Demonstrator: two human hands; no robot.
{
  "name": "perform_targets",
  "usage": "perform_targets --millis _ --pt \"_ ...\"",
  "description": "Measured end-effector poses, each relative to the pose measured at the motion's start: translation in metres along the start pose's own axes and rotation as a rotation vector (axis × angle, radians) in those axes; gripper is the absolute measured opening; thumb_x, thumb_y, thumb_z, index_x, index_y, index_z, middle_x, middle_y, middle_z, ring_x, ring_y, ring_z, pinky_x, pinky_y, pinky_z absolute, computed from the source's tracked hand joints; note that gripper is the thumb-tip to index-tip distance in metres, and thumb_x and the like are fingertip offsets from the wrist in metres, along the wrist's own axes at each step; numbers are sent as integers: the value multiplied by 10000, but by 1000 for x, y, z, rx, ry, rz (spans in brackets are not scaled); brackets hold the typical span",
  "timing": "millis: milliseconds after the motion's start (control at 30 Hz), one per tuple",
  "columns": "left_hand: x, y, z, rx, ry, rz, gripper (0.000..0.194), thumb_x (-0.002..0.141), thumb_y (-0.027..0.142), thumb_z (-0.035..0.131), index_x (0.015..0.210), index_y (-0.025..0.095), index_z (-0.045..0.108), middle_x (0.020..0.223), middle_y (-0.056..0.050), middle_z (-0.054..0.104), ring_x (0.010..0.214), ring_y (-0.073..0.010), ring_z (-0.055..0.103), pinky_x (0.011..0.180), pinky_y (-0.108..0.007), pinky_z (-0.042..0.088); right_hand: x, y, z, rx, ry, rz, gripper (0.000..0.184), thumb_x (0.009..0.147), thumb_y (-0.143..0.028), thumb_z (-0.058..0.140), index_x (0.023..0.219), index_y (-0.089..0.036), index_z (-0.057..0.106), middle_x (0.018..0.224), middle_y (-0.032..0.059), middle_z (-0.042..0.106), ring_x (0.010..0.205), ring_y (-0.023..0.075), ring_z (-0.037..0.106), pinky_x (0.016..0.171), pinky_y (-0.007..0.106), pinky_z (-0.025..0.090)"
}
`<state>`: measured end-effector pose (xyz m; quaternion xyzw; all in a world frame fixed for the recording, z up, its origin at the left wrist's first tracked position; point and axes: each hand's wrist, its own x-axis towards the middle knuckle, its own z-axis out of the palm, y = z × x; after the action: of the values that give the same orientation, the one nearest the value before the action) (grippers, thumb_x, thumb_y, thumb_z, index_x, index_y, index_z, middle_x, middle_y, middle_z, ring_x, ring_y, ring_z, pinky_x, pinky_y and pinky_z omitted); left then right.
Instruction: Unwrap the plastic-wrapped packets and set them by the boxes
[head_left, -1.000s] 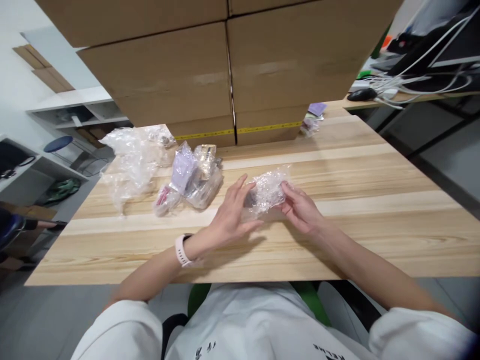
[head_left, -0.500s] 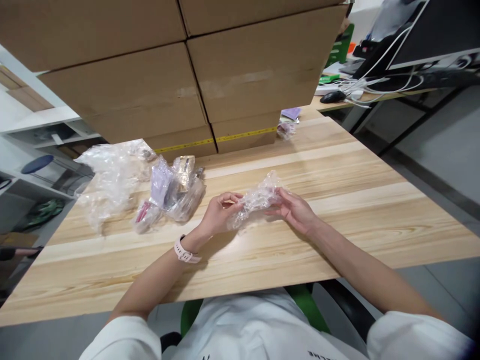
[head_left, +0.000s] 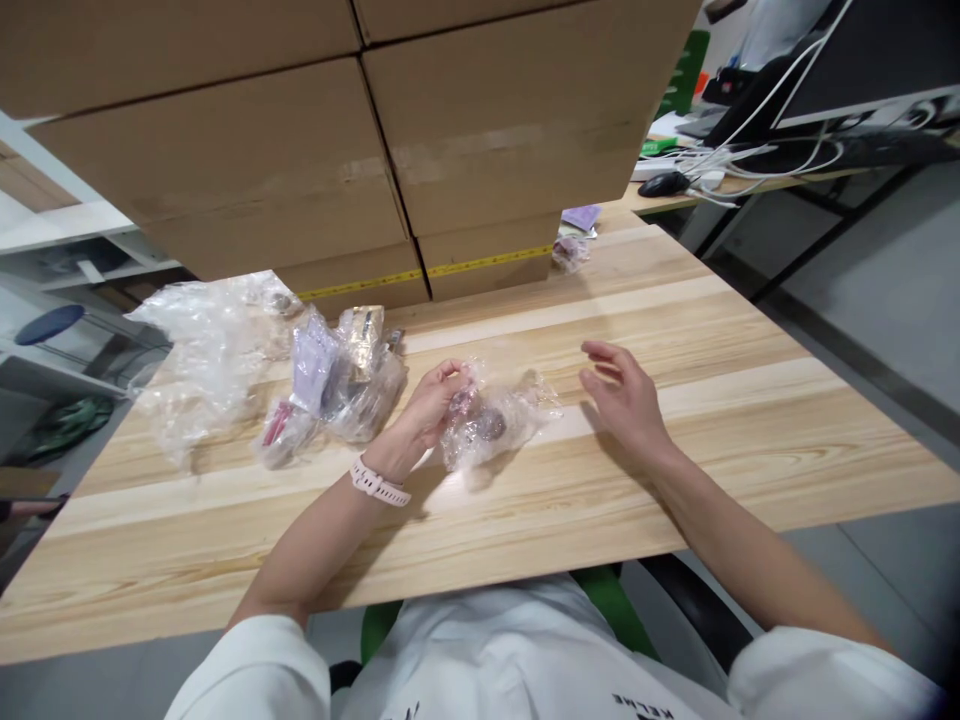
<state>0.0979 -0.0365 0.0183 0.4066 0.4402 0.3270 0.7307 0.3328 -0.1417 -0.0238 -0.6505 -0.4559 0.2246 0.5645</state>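
My left hand [head_left: 433,403] pinches the left side of a crumpled clear plastic wrap [head_left: 510,415], perhaps bubble wrap, just above the table. Inside or under its film shows a dark, roundish, brownish item [head_left: 491,424] whose kind I cannot make out. A second dark patch sits close to my left fingertips. To the right of the wrap, my right hand [head_left: 626,400] hovers free, its fingers apart and nothing in them. Left of my left hand lies a cluster of plastic-wrapped things, with a purple packet [head_left: 313,365], a gold box [head_left: 365,338] and a pinkish-red piece [head_left: 278,422].
A large heap of clear plastic wrap [head_left: 214,350] lies at the table's left. Stacked cardboard boxes [head_left: 480,150] stand along the back, with a yellow measuring tape [head_left: 495,262] low across them. A purple packet [head_left: 581,217] lies by their right end. A mouse [head_left: 664,185] rests on the neighbouring desk.
My right hand has let go of the plastic wrap and moved right. The wrap is spread wider, and dark items now show through it. My left hand keeps its hold.
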Motion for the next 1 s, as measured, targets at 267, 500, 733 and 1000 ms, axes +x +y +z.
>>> perform_targets --millis 267,500,733,1000 --pt "5 5 21 67 -104 129 261 805 202 772 778 190 513 542 77 517 403 -59 406 396 -178 280 1 -17 30 -368 -568 -740 534 887 -513 767 1323 -237 631 1253 110 701 1176 309 623 1056 515 450" --pt "20 3 24 158 35 197 219 911 123 633 763 196 489 523 81 467 423 -67 379 430 -171 279 -6 -12 31 -492 -546 -658 334 898 -431 758 1116 -203 649 1072 98 661 951 262 611 803 395 504" --pt "66 9 12 197 348 280 191 927 113 590 794 201 484 650 59 481 529 -88 429 506 -180 337 -44 -12 10 -625 -643 -832 208 998 -105 466 962 -176 658 1210 157 691 1061 277 628 873 444 513" --pt "43 11 8 493 338 736 363 833 57 666 1154 218 613 1314 -97 595 1230 -235 523 967 -321 445 -22 -20 -7 -485 -540 -590 247 1039 -287 506 1199 -211 678 1244 127 722 1147 297 645 977 513 515"
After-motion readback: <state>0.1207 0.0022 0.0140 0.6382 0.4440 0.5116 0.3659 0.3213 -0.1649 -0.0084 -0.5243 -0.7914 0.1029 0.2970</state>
